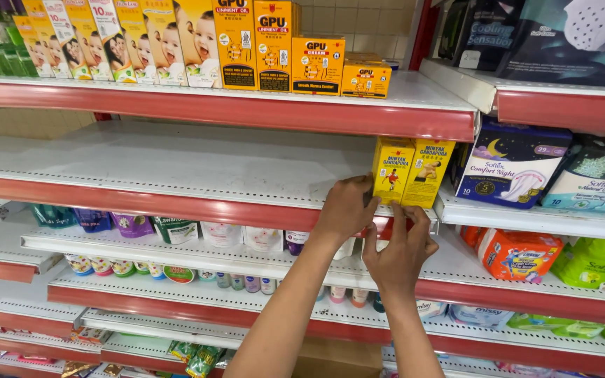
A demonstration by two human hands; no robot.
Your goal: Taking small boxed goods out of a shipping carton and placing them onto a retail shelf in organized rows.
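- Standing at the white perforated shelf's (176, 175) right end, two upright yellow cardboard boxes (409, 171).
- Left hand (346, 208) curls against the left box's lower corner.
- Right hand (399, 252), fingers bent, presses the red shelf lip (141, 203).

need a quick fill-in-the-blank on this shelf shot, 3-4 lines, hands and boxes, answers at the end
1. The left hand touches the lower edge of a tall ____ box.
2. The right hand is at the shelf's ____ front edge.
3. Two tall boxes stand at the ____ end of that shelf.
4. The shelf above carries rows of orange and yellow ____.

Missing words: yellow; red; right; boxes
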